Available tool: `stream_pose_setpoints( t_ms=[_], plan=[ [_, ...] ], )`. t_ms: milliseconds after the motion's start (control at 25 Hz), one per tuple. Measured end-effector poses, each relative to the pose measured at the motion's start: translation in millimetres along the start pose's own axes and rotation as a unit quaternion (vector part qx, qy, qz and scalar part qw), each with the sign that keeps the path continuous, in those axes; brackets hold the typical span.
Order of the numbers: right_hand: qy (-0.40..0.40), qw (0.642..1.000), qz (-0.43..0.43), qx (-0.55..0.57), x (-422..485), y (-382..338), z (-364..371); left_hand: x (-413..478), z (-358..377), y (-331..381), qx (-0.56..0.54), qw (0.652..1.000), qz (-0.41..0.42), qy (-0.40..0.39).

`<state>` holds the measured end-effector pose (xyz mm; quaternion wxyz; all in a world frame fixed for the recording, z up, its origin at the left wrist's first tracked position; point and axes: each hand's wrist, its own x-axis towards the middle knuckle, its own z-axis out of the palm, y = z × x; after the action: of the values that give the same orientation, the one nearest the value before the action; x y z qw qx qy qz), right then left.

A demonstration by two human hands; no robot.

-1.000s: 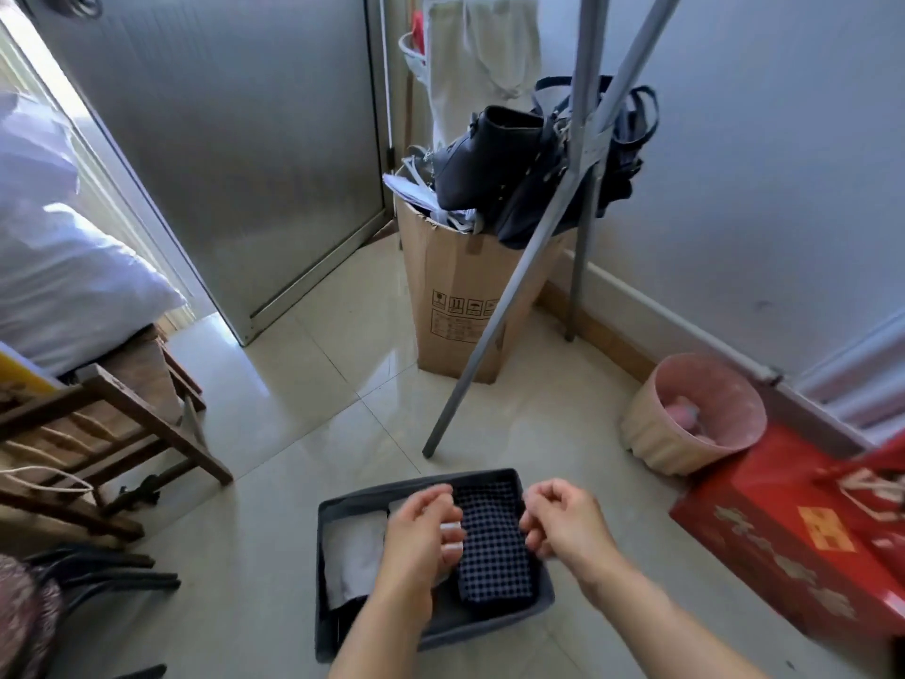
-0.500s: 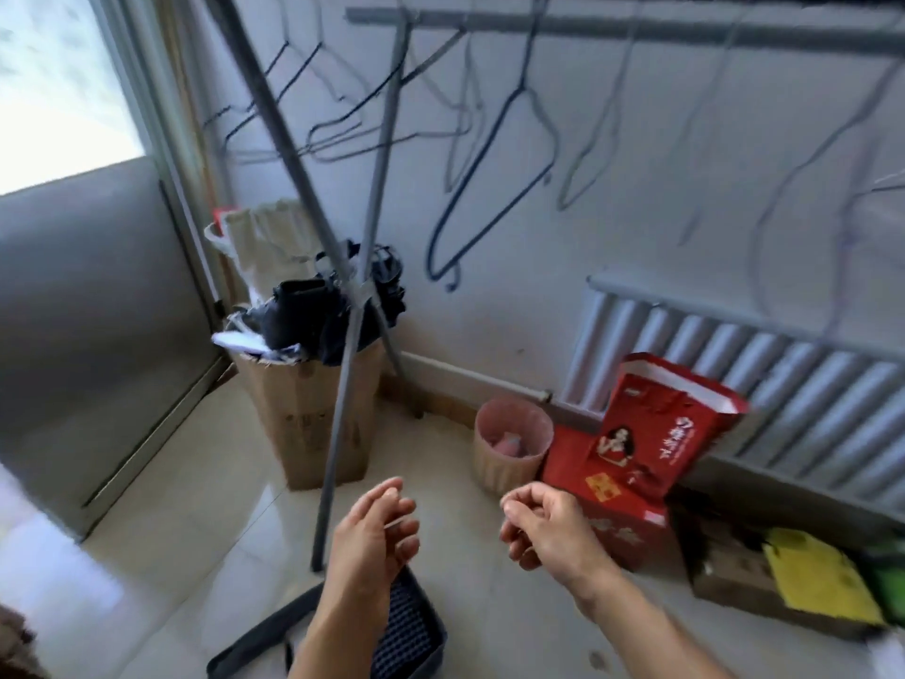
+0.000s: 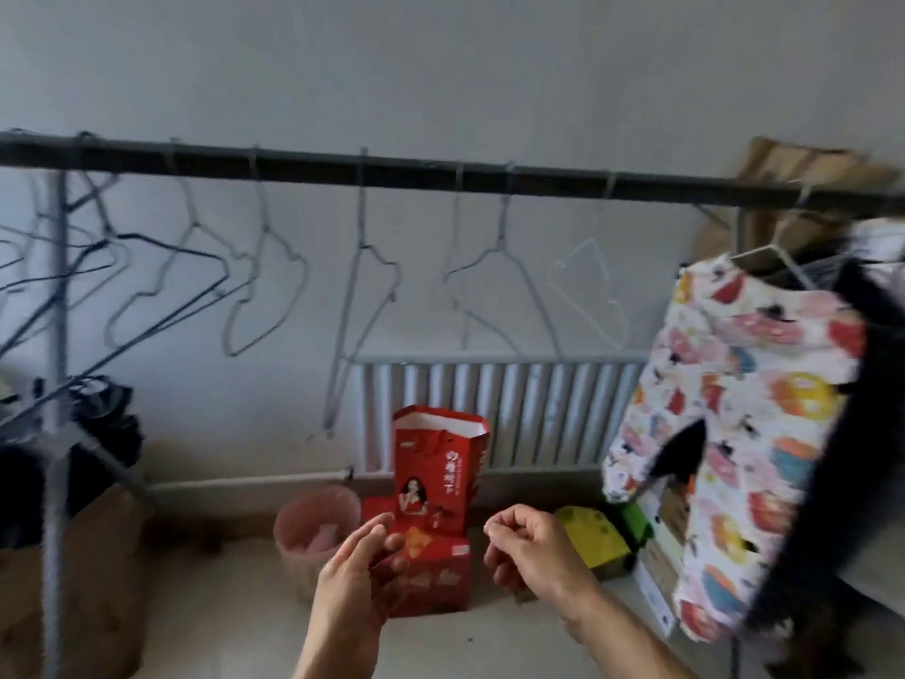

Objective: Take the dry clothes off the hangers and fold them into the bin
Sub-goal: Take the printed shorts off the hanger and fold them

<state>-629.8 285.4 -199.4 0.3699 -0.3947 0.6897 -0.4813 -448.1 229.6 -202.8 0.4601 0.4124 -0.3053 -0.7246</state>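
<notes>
Below rail [image 3: 392, 170] | left hand [image 3: 352, 580] relaxed | right hand [image 3: 529, 551] curled, empty | printed garment [image 3: 734, 409] blurred

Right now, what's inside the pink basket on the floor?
A pale pink thing lies inside the pink basket, too blurry to name. The basket's front wall hides whatever sits lower down, and the left hand covers its right edge.

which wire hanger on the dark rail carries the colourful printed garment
The white wire hanger at the dark rail's far right end: the colourful printed garment drapes from it, while the grey wire hangers to its left hang bare.
</notes>
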Motion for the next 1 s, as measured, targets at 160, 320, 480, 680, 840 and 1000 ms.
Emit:
stream_pose_setpoints(
  t_ms=[160,320,480,680,840,1000],
  plan=[
    [0.074,0.997,-0.001,0.026,-0.3,3.0,-99.6,-9.3,90.3,-34.1,0.024,0.998,-0.019,-0.061],
    [0.164,0.984,-0.064,0.031,9.2,-21.8,-190.9,-16.5,159.0,-55.1,0.046,0.993,-0.03,-0.102],
    [0.307,0.931,-0.192,-0.054,28.6,-69.8,-271.7,-18.7,211.9,-66.7,0.061,0.989,-0.028,-0.13],
    [0.507,0.765,-0.279,-0.281,55.6,-132.7,-343.9,-26.4,247.7,-70.0,0.084,0.986,-0.008,-0.143],
    [0.374,0.827,-0.052,-0.416,84.4,-146.6,-363.6,-29.1,256.0,-68.0,0.089,0.988,0.008,-0.128],
    [0.345,0.858,-0.043,-0.378,92.5,-142.7,-365.7,-30.9,256.6,-62.7,0.095,0.989,0.025,-0.114]
  ],
)
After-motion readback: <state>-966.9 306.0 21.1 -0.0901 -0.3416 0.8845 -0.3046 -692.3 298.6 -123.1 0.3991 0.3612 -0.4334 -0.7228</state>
